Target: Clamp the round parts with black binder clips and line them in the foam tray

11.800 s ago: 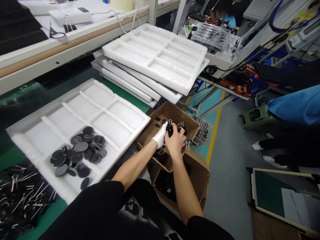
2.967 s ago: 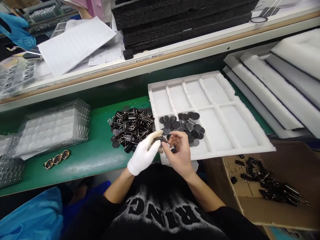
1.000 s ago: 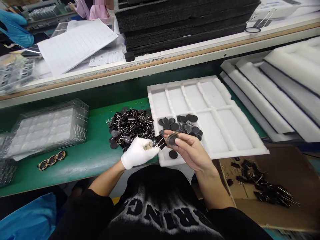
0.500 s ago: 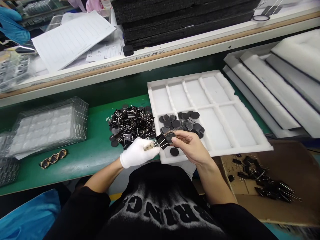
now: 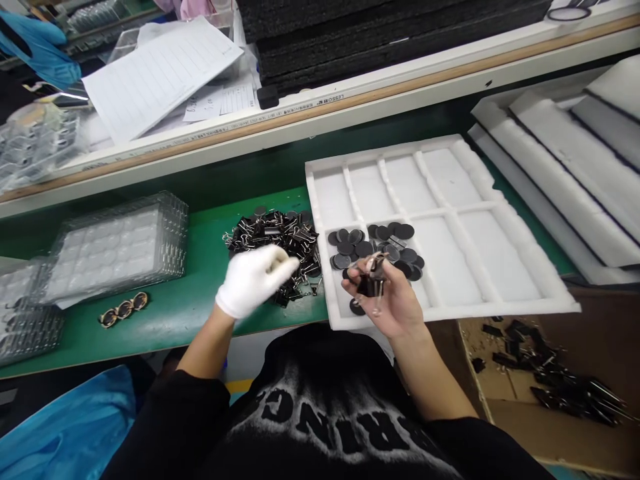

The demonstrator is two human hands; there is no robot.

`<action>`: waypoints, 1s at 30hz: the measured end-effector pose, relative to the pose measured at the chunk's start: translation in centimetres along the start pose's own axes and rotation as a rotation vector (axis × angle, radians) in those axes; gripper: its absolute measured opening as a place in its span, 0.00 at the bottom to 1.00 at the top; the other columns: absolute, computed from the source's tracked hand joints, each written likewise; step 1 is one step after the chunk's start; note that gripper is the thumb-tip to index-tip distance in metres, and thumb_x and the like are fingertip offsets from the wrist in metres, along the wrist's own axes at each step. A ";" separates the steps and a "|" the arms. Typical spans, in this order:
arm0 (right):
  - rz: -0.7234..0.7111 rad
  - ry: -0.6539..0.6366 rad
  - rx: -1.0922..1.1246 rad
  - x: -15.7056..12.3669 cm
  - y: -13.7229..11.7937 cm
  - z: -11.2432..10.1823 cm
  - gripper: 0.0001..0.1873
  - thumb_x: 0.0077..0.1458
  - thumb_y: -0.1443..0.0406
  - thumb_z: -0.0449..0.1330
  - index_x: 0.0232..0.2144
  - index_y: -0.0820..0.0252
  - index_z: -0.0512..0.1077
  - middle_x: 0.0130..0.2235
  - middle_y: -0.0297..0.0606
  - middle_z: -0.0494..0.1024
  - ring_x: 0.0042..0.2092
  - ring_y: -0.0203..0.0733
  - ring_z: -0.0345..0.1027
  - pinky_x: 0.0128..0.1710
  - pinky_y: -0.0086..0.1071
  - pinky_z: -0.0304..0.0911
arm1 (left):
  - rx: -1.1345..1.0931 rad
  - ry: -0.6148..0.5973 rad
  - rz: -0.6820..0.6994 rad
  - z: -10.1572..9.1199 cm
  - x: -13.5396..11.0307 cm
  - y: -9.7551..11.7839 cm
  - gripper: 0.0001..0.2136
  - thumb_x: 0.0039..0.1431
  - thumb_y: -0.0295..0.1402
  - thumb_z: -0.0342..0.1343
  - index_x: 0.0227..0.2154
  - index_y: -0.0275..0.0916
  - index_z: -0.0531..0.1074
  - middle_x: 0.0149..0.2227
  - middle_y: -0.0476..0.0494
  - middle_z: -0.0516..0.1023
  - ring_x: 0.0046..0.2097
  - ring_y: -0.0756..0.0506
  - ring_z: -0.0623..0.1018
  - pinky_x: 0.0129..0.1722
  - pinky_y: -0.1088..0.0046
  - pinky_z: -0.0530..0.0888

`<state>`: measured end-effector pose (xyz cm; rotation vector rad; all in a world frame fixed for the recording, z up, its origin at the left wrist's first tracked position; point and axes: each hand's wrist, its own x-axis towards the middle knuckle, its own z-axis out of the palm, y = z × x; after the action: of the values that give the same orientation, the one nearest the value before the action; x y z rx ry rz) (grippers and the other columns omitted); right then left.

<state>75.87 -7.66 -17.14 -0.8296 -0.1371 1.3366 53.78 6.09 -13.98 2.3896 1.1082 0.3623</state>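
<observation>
My left hand (image 5: 253,279) wears a white glove and hovers over a heap of black binder clips (image 5: 280,239) on the green bench; its fingers are curled and motion-blurred. My bare right hand (image 5: 387,300) is held over the near edge of a white foam tray (image 5: 500,280) and pinches a black binder clip clamped on a dark round disc (image 5: 371,283). Several loose dark discs (image 5: 375,243) lie in the tray's near-left compartments.
Clear plastic blister trays (image 5: 117,247) and a short chain of gold-rimmed rings (image 5: 123,309) lie to the left. A cardboard box (image 5: 590,333) with binder clips stands at lower right. More foam trays (image 5: 560,173) are stacked right. Papers (image 5: 160,73) and black foam (image 5: 380,30) sit on the raised shelf.
My hands were together at the tray's near edge, joining a clip and a disc. Now the left hand has let go and moved left over the clip heap; the right keeps the clipped disc.
</observation>
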 end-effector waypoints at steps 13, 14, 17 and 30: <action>0.116 -0.082 -0.030 -1.2 1.6 0.8 0.15 0.50 0.53 0.75 0.33 0.55 0.81 0.35 0.34 0.78 0.37 0.37 0.73 0.36 0.31 0.77 | 0.470 0.083 0.049 -1.2 7.8 -5.1 0.12 0.69 0.43 0.55 0.37 0.44 0.81 0.41 0.41 0.81 0.47 0.37 0.77 0.47 0.59 0.66; 0.089 -0.118 -0.084 -1.3 1.7 0.5 0.14 0.53 0.53 0.73 0.34 0.55 0.81 0.36 0.35 0.78 0.37 0.38 0.74 0.37 0.31 0.77 | 0.451 0.129 0.057 -1.5 7.9 -5.1 0.12 0.69 0.42 0.55 0.35 0.43 0.81 0.41 0.42 0.81 0.47 0.38 0.77 0.48 0.59 0.66; -0.038 -0.220 -0.283 -1.3 2.0 -0.2 0.12 0.60 0.54 0.69 0.39 0.54 0.83 0.43 0.39 0.79 0.42 0.42 0.76 0.41 0.34 0.77 | 0.218 0.376 0.088 -2.0 6.7 -4.0 0.10 0.68 0.38 0.56 0.33 0.41 0.78 0.38 0.43 0.80 0.43 0.42 0.77 0.45 0.62 0.68; -0.431 -0.380 -0.766 0.2 1.5 1.3 0.09 0.62 0.58 0.66 0.41 0.52 0.84 0.52 0.43 0.83 0.54 0.50 0.77 0.57 0.43 0.72 | -0.221 0.062 0.319 -0.2 1.4 2.4 0.10 0.59 0.41 0.58 0.29 0.40 0.69 0.28 0.51 0.71 0.28 0.50 0.70 0.30 0.71 0.66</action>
<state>74.01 -6.88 -17.23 -1.0841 -1.1173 1.0036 56.16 5.83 -12.51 2.3649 0.6687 0.6355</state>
